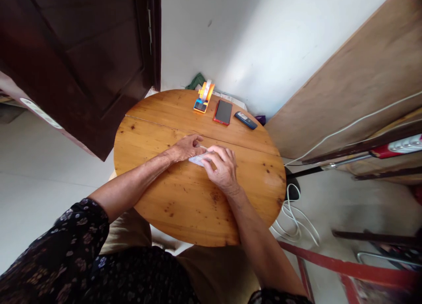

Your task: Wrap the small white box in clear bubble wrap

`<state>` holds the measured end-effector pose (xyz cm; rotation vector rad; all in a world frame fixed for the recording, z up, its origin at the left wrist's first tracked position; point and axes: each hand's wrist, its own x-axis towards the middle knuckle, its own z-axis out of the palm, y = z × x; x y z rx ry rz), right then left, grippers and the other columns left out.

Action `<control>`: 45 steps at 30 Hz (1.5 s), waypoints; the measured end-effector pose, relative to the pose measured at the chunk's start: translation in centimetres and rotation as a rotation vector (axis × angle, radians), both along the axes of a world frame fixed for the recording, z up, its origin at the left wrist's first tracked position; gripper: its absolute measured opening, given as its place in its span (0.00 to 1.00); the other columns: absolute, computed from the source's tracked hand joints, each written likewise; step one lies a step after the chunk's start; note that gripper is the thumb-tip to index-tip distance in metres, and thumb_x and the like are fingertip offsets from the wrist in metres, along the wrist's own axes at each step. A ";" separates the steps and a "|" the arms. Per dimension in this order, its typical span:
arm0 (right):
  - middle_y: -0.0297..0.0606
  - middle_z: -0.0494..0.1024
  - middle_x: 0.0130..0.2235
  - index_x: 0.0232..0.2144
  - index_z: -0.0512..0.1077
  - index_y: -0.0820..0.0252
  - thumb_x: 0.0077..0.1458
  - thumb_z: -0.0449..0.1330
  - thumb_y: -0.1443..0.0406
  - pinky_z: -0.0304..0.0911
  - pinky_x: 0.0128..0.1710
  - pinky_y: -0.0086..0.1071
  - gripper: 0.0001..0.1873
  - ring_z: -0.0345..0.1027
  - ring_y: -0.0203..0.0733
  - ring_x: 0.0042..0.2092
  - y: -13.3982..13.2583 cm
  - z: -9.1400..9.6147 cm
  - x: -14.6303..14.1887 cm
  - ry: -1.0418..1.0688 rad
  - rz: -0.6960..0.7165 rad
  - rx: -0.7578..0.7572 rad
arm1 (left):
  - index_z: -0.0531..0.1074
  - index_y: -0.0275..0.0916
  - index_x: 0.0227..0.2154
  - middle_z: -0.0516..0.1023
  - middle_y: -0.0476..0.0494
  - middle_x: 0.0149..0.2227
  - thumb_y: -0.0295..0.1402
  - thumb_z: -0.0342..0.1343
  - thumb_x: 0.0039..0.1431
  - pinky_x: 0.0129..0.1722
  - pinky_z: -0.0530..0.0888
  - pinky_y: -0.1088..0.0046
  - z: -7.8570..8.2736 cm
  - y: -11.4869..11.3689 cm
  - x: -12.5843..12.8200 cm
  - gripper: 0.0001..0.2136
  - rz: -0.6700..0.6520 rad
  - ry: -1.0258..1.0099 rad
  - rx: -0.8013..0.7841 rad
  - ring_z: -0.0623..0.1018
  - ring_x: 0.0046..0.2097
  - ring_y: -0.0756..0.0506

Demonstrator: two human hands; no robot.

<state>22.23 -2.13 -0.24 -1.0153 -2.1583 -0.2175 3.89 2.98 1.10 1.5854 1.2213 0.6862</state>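
Observation:
Both my hands are at a small, flat, whitish piece [197, 159] low over the middle of the round wooden table [191, 198]. It looks folded, but I cannot tell whether it is paper, cloth or plastic. My left hand [185, 148] comes in from the left, its fingers bent and its thumb on the piece's far left edge. From the right, my right hand [222, 165] pinches the other end between thumb and fingers. The fingers hide much of the piece's right part.
Toward the table's far edge stand an orange tape dispenser [205, 97], a red-edged phone [223, 112] and a dark blue handheld device [245, 120]. A wall [211, 40] rises behind. A dark door [99, 53] is at left; a white cable [293, 216] lies at right.

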 end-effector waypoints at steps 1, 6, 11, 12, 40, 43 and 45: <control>0.40 0.79 0.44 0.35 0.74 0.53 0.60 0.62 0.63 0.63 0.46 0.43 0.02 0.71 0.48 0.45 0.0 0.1 0.1 0.030 0.005 0.003 | 0.70 0.32 0.53 0.73 0.47 0.37 0.37 0.62 0.52 0.34 0.67 0.73 0.0 0.0 0.0 0.25 0.002 -0.001 -0.001 0.71 0.35 0.49; 0.43 0.78 0.47 0.39 0.72 0.54 0.57 0.61 0.61 0.65 0.49 0.46 0.07 0.73 0.52 0.48 0.1 0.4 0.6 0.130 0.001 0.004 | 0.70 0.32 0.52 0.74 0.45 0.37 0.35 0.61 0.53 0.35 0.67 0.72 0.1 -0.1 -0.1 0.24 0.008 -0.032 -0.021 0.71 0.35 0.49; 0.45 0.78 0.50 0.42 0.73 0.55 0.57 0.61 0.61 0.65 0.51 0.47 0.10 0.73 0.54 0.51 0.1 0.5 0.8 0.128 0.005 -0.015 | 0.70 0.34 0.52 0.75 0.45 0.37 0.34 0.62 0.53 0.34 0.67 0.73 0.1 0.0 -0.3 0.23 0.021 -0.138 -0.079 0.72 0.33 0.50; 0.45 0.77 0.51 0.43 0.73 0.55 0.57 0.61 0.61 0.65 0.52 0.48 0.11 0.73 0.54 0.51 0.1 0.5 0.8 0.130 0.006 -0.020 | 0.71 0.34 0.51 0.76 0.45 0.37 0.33 0.62 0.53 0.34 0.68 0.73 0.0 0.0 -0.3 0.22 0.027 -0.160 -0.088 0.73 0.33 0.50; 0.46 0.80 0.53 0.62 0.64 0.54 0.48 0.67 0.56 0.63 0.59 0.55 0.39 0.73 0.58 0.55 1.6 -0.8 1.8 0.225 0.005 -0.555 | 0.73 0.34 0.43 0.74 0.52 0.25 0.31 0.59 0.55 0.31 0.68 0.76 0.3 0.4 -1.1 0.13 -0.017 -0.137 -0.093 0.72 0.26 0.52; 0.47 0.79 0.54 0.61 0.65 0.55 0.49 0.67 0.56 0.63 0.59 0.55 0.38 0.73 0.58 0.55 1.5 -0.7 2.0 0.274 -0.007 -0.462 | 0.73 0.36 0.44 0.76 0.51 0.29 0.32 0.60 0.54 0.33 0.69 0.76 0.5 0.3 -1.0 0.14 0.012 -0.201 -0.031 0.73 0.28 0.52; 0.48 0.78 0.55 0.62 0.65 0.55 0.49 0.67 0.57 0.63 0.59 0.56 0.38 0.73 0.58 0.56 1.5 -0.7 2.1 0.272 -0.012 -0.452 | 0.74 0.36 0.43 0.76 0.51 0.29 0.34 0.60 0.56 0.32 0.68 0.75 0.7 0.3 -1.0 0.13 0.037 -0.177 -0.029 0.73 0.27 0.52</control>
